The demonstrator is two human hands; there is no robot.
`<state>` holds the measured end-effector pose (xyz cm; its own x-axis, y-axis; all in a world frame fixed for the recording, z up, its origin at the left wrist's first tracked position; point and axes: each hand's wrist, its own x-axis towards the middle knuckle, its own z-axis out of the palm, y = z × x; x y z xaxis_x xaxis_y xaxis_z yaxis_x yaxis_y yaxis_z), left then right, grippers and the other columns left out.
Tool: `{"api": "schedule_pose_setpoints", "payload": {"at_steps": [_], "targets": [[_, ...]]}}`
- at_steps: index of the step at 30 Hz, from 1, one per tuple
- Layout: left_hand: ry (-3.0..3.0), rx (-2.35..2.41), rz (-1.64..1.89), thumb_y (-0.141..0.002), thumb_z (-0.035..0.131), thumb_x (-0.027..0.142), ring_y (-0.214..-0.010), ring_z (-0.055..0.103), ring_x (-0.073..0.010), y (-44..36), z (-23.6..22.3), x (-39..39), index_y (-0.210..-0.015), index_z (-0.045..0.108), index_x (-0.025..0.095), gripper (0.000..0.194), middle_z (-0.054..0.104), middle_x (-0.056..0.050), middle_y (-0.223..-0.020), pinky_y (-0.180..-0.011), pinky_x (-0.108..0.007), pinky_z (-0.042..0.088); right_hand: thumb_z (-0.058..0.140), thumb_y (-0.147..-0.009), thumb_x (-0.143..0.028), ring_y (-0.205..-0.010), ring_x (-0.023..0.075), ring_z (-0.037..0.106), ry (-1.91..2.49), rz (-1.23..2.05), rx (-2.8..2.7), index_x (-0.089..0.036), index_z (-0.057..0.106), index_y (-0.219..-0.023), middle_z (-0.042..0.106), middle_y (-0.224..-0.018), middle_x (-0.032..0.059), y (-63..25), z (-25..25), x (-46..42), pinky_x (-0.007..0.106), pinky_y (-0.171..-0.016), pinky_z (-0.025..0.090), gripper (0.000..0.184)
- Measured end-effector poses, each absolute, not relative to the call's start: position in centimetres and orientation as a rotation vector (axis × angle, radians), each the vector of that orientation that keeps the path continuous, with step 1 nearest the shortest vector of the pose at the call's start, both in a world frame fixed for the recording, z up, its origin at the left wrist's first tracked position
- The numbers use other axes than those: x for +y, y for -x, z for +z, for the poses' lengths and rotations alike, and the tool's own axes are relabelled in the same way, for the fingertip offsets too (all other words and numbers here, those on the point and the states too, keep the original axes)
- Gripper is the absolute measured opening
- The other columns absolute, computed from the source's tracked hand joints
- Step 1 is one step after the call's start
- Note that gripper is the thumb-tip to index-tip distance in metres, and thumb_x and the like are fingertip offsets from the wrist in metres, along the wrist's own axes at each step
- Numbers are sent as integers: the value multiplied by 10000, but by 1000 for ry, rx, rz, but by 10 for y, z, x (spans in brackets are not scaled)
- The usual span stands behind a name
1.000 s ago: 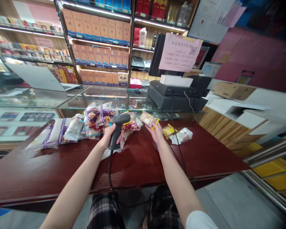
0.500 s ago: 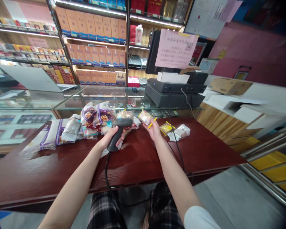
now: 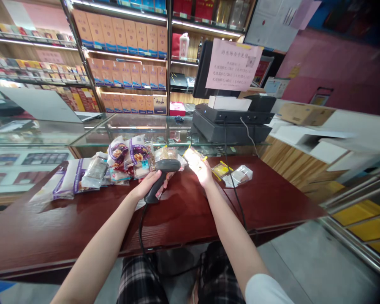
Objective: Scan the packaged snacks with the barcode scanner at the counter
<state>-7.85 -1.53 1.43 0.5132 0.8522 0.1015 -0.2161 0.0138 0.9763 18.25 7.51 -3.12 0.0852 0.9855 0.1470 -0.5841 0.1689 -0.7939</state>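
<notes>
My left hand [image 3: 148, 184] is wrapped round the grip of a black barcode scanner [image 3: 161, 179], its head pointing right. In my right hand [image 3: 204, 174] is a small snack packet [image 3: 194, 158] with yellow ends, lit bright white so its print is washed out. Left of the scanner lie several snack bags [image 3: 134, 152] with white and purple wrapping, and a clear packet [image 3: 96, 171] with grey contents. To the right of my right hand rest a yellow packet [image 3: 222, 169] and a clear-and-white packet [image 3: 239, 176].
Beneath everything is a dark red wooden table [image 3: 183, 223]. The scanner's cable [image 3: 141, 230] hangs over its front edge. Another black cable [image 3: 236, 194] crosses the right side. Behind stand a glass counter [image 3: 139, 122] and a cash register with a monitor [image 3: 231, 122].
The scanner has shifted slightly right and down, its head turned more level. The packet in my right hand has become brightly lit. My right hand has barely moved.
</notes>
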Motion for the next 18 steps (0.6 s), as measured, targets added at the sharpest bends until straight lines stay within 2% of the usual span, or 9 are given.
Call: {"api": "schedule_pose_setpoints", "payload": {"at_steps": [7, 11, 14, 18], "targets": [[-1311, 619, 928, -850, 577, 717, -370, 513, -117, 78, 12, -14, -1073, 623, 100, 657, 647, -44, -654, -363, -241, 375, 744, -784, -309, -907, 179, 729, 671, 1299, -719, -253, 596, -971, 746, -1000, -6, -180, -24, 65, 392, -852, 615, 245], [-1279, 611, 974, -872, 565, 693, -372, 509, -113, 79, 12, -14, -1081, 622, 99, 633, 658, -53, -684, -370, -246, 376, 748, -764, -321, -927, 179, 705, 704, 1238, -737, -255, 588, -954, 728, -1005, -13, -181, -25, 65, 395, -861, 605, 257], [-1233, 613, 1037, -874, 584, 667, -377, 504, -116, 82, 13, -14, -1075, 634, 110, 594, 641, -38, -658, -372, -247, 364, 724, -765, -325, -970, 186, 676, 854, 1021, -831, -247, 584, -926, 704, -994, -6, -185, -26, 69, 421, -950, 561, 227], [-1126, 608, 1130, -848, 624, 665, -366, 468, -111, 90, 17, -13, -1026, 655, 125, 570, 588, -12, -577, -364, -240, 346, 649, -816, -330, -1094, 234, 611, 1107, 528, -1135, -233, 607, -963, 681, -1107, 67, -200, -28, 69, 453, -1081, 454, 182]]}}
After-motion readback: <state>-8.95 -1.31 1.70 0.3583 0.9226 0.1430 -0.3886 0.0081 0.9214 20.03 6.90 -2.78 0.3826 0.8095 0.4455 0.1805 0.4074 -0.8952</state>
